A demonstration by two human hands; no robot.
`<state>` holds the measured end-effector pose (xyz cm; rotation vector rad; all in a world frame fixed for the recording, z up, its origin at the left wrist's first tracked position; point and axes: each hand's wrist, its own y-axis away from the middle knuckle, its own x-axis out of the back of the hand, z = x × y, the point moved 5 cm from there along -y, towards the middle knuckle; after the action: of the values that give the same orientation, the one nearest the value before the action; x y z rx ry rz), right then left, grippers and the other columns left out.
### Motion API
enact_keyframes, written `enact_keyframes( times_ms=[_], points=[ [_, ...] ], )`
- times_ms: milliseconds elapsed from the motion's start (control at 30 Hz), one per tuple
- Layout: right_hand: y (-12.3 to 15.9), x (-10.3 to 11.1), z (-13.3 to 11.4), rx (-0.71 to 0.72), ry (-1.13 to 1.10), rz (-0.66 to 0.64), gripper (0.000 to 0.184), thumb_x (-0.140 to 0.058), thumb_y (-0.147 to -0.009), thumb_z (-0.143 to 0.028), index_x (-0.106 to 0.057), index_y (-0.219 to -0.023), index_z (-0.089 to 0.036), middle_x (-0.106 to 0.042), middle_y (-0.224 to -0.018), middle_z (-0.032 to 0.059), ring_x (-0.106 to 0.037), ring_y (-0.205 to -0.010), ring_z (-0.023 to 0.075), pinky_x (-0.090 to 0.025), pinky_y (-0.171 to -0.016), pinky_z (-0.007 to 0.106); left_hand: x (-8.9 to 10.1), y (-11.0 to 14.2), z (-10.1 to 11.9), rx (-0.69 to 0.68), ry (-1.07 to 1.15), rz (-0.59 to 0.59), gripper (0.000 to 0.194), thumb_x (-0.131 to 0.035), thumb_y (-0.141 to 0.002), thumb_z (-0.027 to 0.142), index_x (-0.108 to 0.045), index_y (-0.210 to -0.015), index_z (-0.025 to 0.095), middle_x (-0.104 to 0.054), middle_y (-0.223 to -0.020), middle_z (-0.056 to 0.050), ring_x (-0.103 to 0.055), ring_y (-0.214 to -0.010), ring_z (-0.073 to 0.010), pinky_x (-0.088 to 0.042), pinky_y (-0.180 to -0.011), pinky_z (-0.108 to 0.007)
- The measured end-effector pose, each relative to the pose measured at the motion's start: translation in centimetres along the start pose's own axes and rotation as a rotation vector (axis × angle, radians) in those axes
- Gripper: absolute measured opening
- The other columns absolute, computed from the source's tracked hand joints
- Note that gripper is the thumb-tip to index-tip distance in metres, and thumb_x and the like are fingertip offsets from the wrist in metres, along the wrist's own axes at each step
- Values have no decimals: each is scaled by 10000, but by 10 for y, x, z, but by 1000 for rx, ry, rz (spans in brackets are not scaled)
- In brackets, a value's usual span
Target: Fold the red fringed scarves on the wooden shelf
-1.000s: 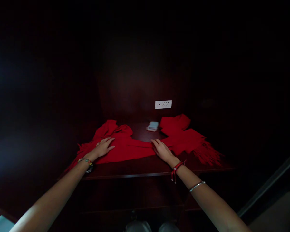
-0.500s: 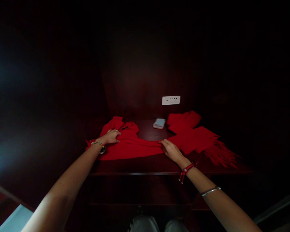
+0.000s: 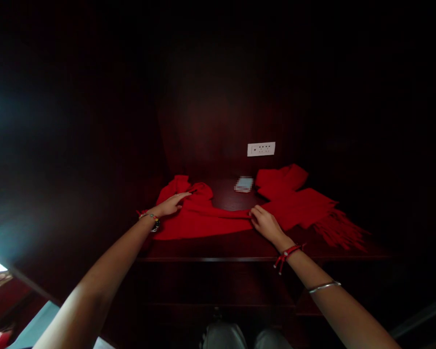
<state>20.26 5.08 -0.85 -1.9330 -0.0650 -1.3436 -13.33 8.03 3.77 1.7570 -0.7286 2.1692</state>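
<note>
In the head view, a red scarf [image 3: 214, 224] lies on a dark shelf [image 3: 218, 249] below a wall socket panel [image 3: 261, 149], its long axis running left to right. The right hand [image 3: 268, 225], nearer and directly below the panel, pinches the scarf's folded edge, fingers curled; the left hand [image 3: 170, 205], lower left of the panel, rests nearly flat on the cloth, fingers extended, gripping nothing visible. No writing is legible; a small item [image 3: 244, 184] below the panel is pixelated.

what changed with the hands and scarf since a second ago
The left hand has reached farther back, its fingertips now near the bunched part of the red scarf; the right hand has curled its fingers at the scarf's edge. The fringed right end looks unmoved.
</note>
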Motion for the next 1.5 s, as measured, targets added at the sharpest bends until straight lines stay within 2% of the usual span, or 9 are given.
enact_keyframes(
  times_ms=[133, 233, 433, 633, 800, 1000, 1167, 1400, 1500],
  points=[
    [1, 12, 9, -107, -8, 156, 149, -398, -753, -92, -510, -812, -172, -507, -836, 56, -493, -765, 167, -387, -709, 255, -9, -26, 5, -47, 43, -95, 237, -469, -666, 129, -546, -887, 164, -388, -1319, -91, -334, -1210, -186, -265, -981, -333],
    [1, 11, 12, -88, -63, 156, 159, -407, -734, -76, -506, -802, -180, -505, -833, 51, -494, -784, 169, -390, -726, 257, -9, -30, 5, -15, 160, -121, 49, -502, -662, 197, -488, -693, 162, -466, -1241, -106, -418, -1132, -201, -320, -922, -318],
    [-2, -1, 8, 25, -121, -7, 190, -427, -704, -48, -521, -801, -181, -510, -824, 32, -493, -782, 154, -386, -742, 259, 18, -11, 6, 141, 242, 4, 161, -449, -713, 326, -438, -747, 170, -565, -785, -4, -510, -704, -123, -392, -646, -229],
    [-1, -4, 6, 81, -169, -50, 212, -426, -714, -33, -540, -828, -171, -526, -835, 36, -498, -802, 148, -380, -757, 259, 61, 20, 25, 39, -159, -72, 266, -522, -705, 413, -561, -857, 198, -580, -861, -12, -507, -845, -171, -346, -838, -294],
    [3, -6, 4, 85, -100, -133, 235, -425, -714, -13, -568, -827, -160, -537, -831, 39, -501, -808, 142, -383, -764, 240, 39, 40, 51, -15, -456, -9, 146, -502, -732, 279, -575, -833, 203, -578, -914, -48, -487, -958, -212, -177, -996, -428],
    [9, -3, 3, 51, -17, -169, 229, -405, -782, -53, -579, -900, -142, -558, -891, 60, -516, -847, 133, -385, -785, 228, 21, 49, 55, 124, -440, 235, 158, -420, -765, 233, -542, -862, 205, -581, -970, -60, -478, -1012, -236, -48, -1001, -546],
    [13, -2, 9, -10, 60, -214, 224, -410, -777, -60, -585, -891, -140, -573, -888, 68, -535, -856, 138, -389, -777, 227, 31, 40, 31, 118, -176, 319, 331, -393, -779, 287, -466, -1087, 190, -447, -1231, -74, -389, -1145, -208, -247, -995, -428],
    [15, -2, 17, -128, 209, -196, 273, -393, -730, 0, -612, -830, -127, -603, -851, 93, -565, -809, 160, -404, -711, 231, -8, 28, -18, 325, -140, -9, 539, -525, -679, 336, -449, -1172, 132, -523, -1178, -126, -491, -1066, -229, -377, -901, -332],
    [13, -1, 16, -140, 233, -180, 253, -401, -727, -8, -618, -794, -119, -608, -833, 102, -565, -791, 173, -411, -711, 248, -13, 31, -29, 426, -204, -62, 445, -536, -671, 328, -529, -1091, 182, -592, -1086, -96, -555, -965, -225, -423, -815, -310]
  ],
)
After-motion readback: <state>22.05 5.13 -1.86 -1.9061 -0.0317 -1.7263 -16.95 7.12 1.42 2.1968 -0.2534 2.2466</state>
